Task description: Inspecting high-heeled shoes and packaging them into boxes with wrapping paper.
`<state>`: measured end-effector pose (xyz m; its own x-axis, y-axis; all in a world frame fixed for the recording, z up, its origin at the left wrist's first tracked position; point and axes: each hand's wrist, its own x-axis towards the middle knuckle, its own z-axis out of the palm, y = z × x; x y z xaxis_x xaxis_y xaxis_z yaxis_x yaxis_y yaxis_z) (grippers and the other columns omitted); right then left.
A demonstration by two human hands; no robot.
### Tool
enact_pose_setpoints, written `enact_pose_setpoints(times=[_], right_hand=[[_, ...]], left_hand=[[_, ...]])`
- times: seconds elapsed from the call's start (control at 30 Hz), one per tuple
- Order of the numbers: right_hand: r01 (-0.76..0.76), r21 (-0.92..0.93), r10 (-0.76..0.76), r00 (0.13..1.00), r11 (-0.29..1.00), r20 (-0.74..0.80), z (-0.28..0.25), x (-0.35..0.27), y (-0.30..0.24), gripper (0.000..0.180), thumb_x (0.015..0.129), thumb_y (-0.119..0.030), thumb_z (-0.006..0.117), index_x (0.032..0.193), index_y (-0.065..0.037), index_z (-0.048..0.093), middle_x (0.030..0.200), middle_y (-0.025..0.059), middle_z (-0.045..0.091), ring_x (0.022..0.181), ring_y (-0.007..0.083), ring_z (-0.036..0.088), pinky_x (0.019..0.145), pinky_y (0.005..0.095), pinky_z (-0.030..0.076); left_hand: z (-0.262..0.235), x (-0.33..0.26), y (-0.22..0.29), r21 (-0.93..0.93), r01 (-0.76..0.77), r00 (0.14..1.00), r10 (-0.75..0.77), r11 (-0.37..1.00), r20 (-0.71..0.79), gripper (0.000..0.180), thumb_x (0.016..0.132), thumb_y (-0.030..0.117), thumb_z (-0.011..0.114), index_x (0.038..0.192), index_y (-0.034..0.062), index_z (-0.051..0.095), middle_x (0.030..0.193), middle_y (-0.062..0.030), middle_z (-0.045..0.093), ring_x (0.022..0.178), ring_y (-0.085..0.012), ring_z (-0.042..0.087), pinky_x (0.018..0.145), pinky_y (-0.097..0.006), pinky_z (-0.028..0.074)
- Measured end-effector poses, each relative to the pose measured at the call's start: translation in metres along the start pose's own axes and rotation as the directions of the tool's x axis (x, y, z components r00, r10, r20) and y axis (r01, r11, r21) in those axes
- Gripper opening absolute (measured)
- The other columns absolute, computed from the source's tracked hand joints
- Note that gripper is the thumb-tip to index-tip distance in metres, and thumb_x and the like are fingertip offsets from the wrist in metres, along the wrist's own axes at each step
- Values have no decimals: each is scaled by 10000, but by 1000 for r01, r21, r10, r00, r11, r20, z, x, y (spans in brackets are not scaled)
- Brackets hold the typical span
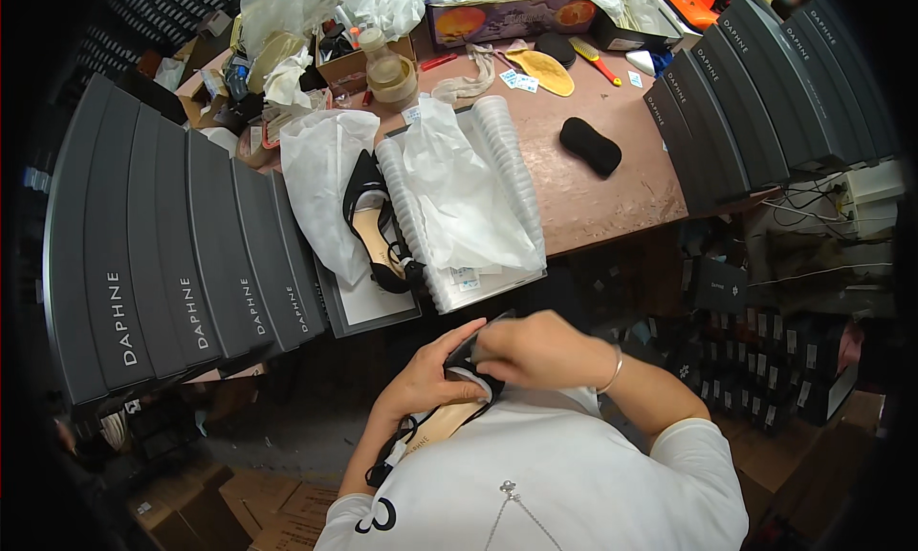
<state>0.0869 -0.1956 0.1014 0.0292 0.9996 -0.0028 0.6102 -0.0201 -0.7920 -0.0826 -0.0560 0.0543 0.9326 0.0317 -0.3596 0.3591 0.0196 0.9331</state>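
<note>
Close to my chest I hold a black shoe with a tan insole: my left hand is wrapped around its middle, and my right hand has its fingers pinched shut on the toe. Beyond, on the table, its mate lies on white paper, between stacks of grey boxes.

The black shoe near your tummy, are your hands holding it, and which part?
Yes. Both hands hold the black shoe. The left hand cups its toe end from the side, and the right hand presses on top of the toe.
</note>
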Motion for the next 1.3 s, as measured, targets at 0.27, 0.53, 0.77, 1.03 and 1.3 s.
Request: enact_pose_setpoints(times=[0.27,0.53,0.77,1.03,1.3], right_hand=[[10,-213,-4,999,977,32,1,16,-4,159,792,-194,681,808,-58,601,774,122,626,692,305,638,589,371,516],[-125,109,160,890,986,-426,-49,37,17,160,838,-81,656,821,8,524,692,171,552,587,324,535,551,354,427],[-53,427,289,810,903,-511,-40,43,49,113,876,-70,593,898,25,537,729,62,564,676,99,525,582,294,426],[-332,16,263,715,943,-648,-139,96,225,310,886,-159,586,1070,80,514,851,205,626,754,345,601,675,399,462],[167,-76,-181,942,983,-281,-128,137,87,761,822,-184,714,1430,3,295,1440,233,373,1325,352,388,1085,392,318]], left_hand=[[1,-8,-4,-58,123,988,-127,991,-88,897,661,170,849,1422,62,386,1270,-100,547,1132,-159,521,982,-289,404],[-104,-10,-36,-498,-294,810,-64,816,-582,401,884,77,617,1267,16,513,1026,-111,610,872,-196,645,755,-295,563],[-113,52,-37,-947,-301,942,116,-117,-314,363,956,197,542,1187,-83,539,1120,-223,584,969,-291,602,855,-367,562],[-111,90,-16,-926,-286,956,-4,-246,-294,341,921,181,589,1139,-79,556,1074,-228,565,900,-279,604,801,-331,580],[-110,91,6,-991,-129,989,73,-20,-130,468,897,366,567,1210,19,558,1023,-138,588,841,-234,592,704,-327,568]])
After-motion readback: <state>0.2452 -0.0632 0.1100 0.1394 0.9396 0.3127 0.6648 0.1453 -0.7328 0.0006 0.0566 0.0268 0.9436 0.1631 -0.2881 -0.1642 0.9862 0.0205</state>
